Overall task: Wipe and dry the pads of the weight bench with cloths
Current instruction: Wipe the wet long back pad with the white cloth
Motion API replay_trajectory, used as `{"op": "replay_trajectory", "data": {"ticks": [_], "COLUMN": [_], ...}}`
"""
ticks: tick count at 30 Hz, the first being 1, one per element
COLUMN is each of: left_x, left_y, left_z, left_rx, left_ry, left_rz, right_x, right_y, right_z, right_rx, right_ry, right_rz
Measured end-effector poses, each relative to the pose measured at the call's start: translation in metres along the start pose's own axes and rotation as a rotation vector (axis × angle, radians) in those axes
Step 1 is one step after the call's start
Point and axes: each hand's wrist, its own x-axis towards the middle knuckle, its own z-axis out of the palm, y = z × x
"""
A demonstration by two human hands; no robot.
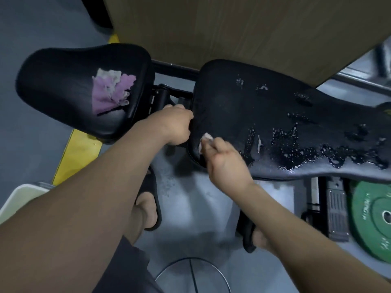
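On the back pad [243, 106], the right hand [226, 161] clutches a white cloth [206, 137] while the left hand [176, 123] grips its edge.

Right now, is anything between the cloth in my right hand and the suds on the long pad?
Nothing visible: only bare pad lies between the white cloth in the right hand and the suds.
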Motion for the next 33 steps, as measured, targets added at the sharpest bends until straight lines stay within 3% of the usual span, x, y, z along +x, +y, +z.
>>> {"op": "replay_trajectory", "data": {"ticks": [3,8,12,16,21,27,33], "left_x": [-0.014,-0.027,-0.030,-0.018,0.008,0.034,0.040], "left_y": [0.008,0.032,0.038,0.039,0.063,0.072,0.076], "left_z": [-0.003,0.007,0.014,0.031,0.066,0.099,0.106], "left_rx": [-0.054,-0.222,-0.279,-0.382,-0.449,-0.478,-0.484], "left_ry": [0.058,0.100,0.151,0.220,0.414,0.797,0.858], "left_rz": [-0.040,-0.106,-0.176,-0.214,-0.226,-0.201,-0.274], "right_x": [-0.017,-0.022,-0.023,-0.052,-0.084,-0.086,-0.082], "right_y": [0.002,0.010,-0.013,0.013,0.061,0.061,0.054], "right_z": [-0.003,-0.007,-0.002,-0.015,-0.028,-0.004,0.004], "right_rx": [-0.026,-0.017,0.053,0.109,0.143,0.152,0.124], "right_ry": [-0.043,0.033,0.001,0.029,0.140,0.153,0.092], "right_rz": [-0.015,0.230,0.135,0.126,0.226,0.360,0.197]}}
